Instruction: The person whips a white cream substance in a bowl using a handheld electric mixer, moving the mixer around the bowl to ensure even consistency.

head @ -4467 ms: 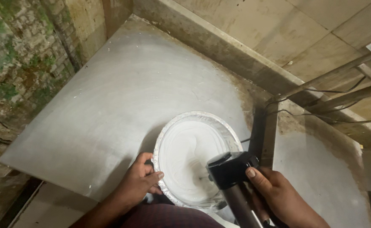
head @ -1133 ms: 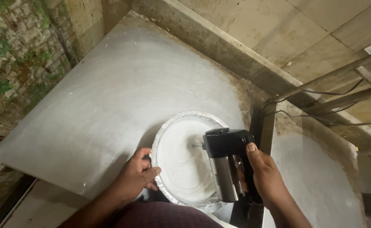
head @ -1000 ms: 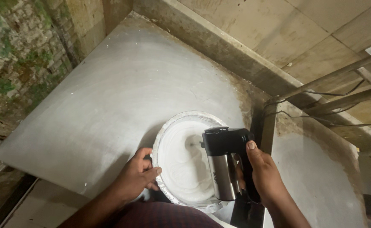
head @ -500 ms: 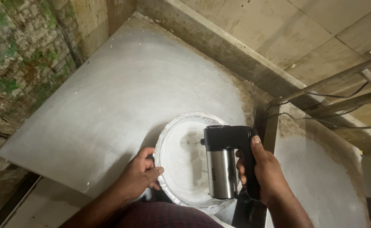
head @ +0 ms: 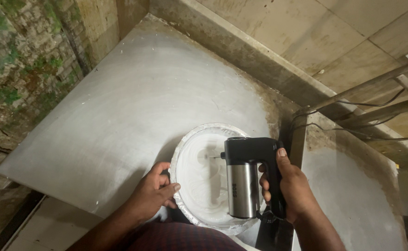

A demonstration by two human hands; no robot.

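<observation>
Bowl (head: pixel 203 186) at slab (head: pixel 120 116) near edge | left hand (head: pixel 153 195) clasps bowl rim | right hand (head: pixel 292 188) wrapped tight on mixer (head: pixel 248 174) | I judge risk: tilted mixer splatters white batter (head: pixel 199 172), bowl slides off edge.

Round foil-rimmed metal bowl (head: pixel 213 181) on the near edge of the flat grey stone slab (head: pixel 120 116).

White batter (head: pixel 199 176) lies in the bowl. The black-and-steel electric hand mixer (head: pixel 248 179) hangs over the bowl's 3 o'clock side, gripped at its handle by the right hand (head: pixel 292 188). The left hand (head: pixel 153 193) clasps the rim at 9 o'clock. A mossy brick wall (head: pixel 18 69) stands beyond the slab at 10 o'clock, and wooden poles (head: pixel 375 93) with black cables (head: pixel 352 104) lie at 2 o'clock.
</observation>
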